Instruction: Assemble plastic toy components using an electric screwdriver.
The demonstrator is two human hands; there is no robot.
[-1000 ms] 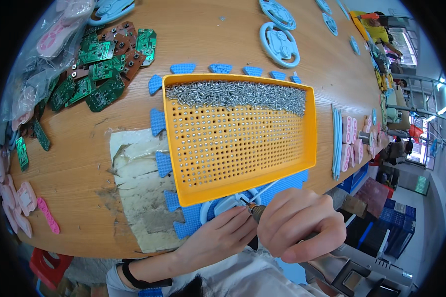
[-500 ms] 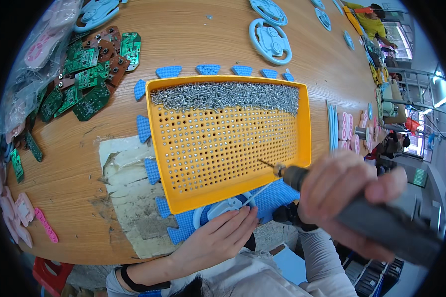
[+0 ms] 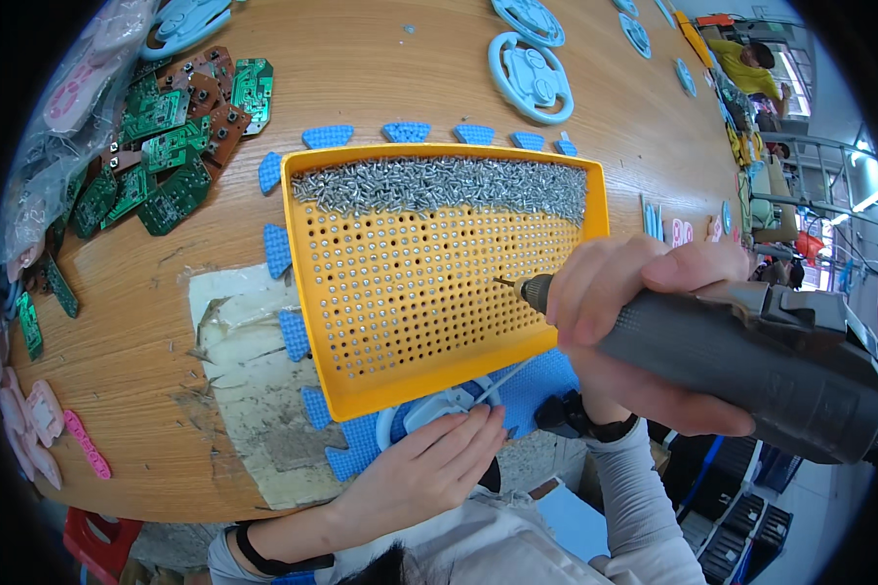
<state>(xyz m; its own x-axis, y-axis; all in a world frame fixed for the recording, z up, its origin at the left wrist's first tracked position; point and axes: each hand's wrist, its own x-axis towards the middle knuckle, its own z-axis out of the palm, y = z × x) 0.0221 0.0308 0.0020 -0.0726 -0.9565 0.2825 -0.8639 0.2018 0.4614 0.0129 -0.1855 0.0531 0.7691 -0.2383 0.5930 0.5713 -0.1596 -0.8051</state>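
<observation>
My right hand (image 3: pixel 644 322) is wrapped round a dark grey electric screwdriver (image 3: pixel 751 351). The thin bit points left, over the perforated bed of a yellow tray (image 3: pixel 337 402), close to the screw heads; I cannot tell whether it touches one. Small silver screws (image 3: pixel 439 185) lie heaped along the tray's far side, while others sit upright in its holes. Below the tray's near edge, my left hand (image 3: pixel 444 458) is closed on a light blue toy steering wheel (image 3: pixel 429 411), partly hidden by the tray and fingers. A thin pale strand runs up from the wheel.
Blue foam mat (image 3: pixel 527 390) shows around the tray. Green and brown circuit boards (image 3: pixel 171 141) lie piled at the left, beside plastic-bagged pink parts (image 3: pixel 68 102). More light blue steering wheels (image 3: pixel 532 78) lie on the far side. A person in yellow (image 3: pixel 741 73) is far right.
My right hand and the screwdriver have moved left and up, bringing the bit further over the tray's holes. My left hand keeps its place on the steering wheel.
</observation>
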